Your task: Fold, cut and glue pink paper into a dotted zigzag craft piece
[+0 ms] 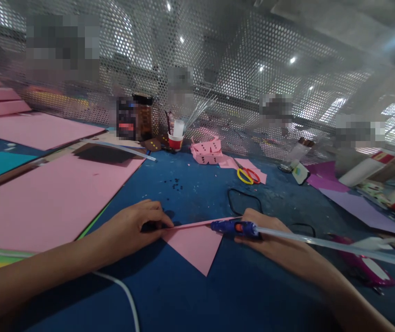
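A pink sheet of paper point(199, 246) lies on the blue table in front of me, one corner pointing toward me and its far edge folded up. My left hand point(138, 226) pinches the left end of that edge between thumb and fingers. In my right hand point(269, 228) is a blue glue gun point(230, 227), its tip at the folded edge. From its rear a long clear glue stick point(321, 242) runs off to the right. The fingers of the right hand are partly hidden behind the gun.
Large pink sheets point(59, 198) cover the left side. Behind stand a red paper cup point(175, 140), dotted pink paper pieces point(207, 150) and scissors point(248, 176). Purple sheets point(363, 210) and a magenta object point(366, 265) lie right. A white cord point(126, 290) crosses the near edge.
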Action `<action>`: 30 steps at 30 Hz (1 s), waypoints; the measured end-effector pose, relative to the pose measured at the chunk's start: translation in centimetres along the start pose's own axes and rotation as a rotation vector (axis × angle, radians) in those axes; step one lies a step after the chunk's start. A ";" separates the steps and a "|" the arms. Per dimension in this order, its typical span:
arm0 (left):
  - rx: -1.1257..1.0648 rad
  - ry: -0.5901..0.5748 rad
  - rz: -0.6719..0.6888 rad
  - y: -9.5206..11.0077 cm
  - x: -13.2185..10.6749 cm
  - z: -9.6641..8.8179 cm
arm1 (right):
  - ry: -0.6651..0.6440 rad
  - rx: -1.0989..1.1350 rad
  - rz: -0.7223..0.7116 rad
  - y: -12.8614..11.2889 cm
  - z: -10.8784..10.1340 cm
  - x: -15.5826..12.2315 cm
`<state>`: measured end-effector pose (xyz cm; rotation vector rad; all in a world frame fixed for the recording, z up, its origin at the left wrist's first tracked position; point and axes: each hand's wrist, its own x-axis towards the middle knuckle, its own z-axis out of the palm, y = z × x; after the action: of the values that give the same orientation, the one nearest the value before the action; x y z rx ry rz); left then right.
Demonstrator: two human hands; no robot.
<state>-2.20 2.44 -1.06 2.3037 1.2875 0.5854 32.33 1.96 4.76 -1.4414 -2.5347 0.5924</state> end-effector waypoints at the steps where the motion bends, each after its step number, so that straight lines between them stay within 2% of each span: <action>1: -0.001 -0.002 0.000 0.0 0.0 0.0 | -0.002 0.005 0.000 0.0 -0.1 -0.1; 17: 0.007 -0.006 0.005 0.1 0.0 0.0 | 0.003 0.002 -0.006 0.8 -1.0 -0.2; 30: -0.014 -0.003 0.019 -0.1 0.0 0.0 | -0.005 0.006 -0.034 -0.2 -0.3 0.0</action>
<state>-2.24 2.52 -1.15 2.3069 1.2577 0.5946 32.30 1.98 5.14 -1.3938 -2.5531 0.5986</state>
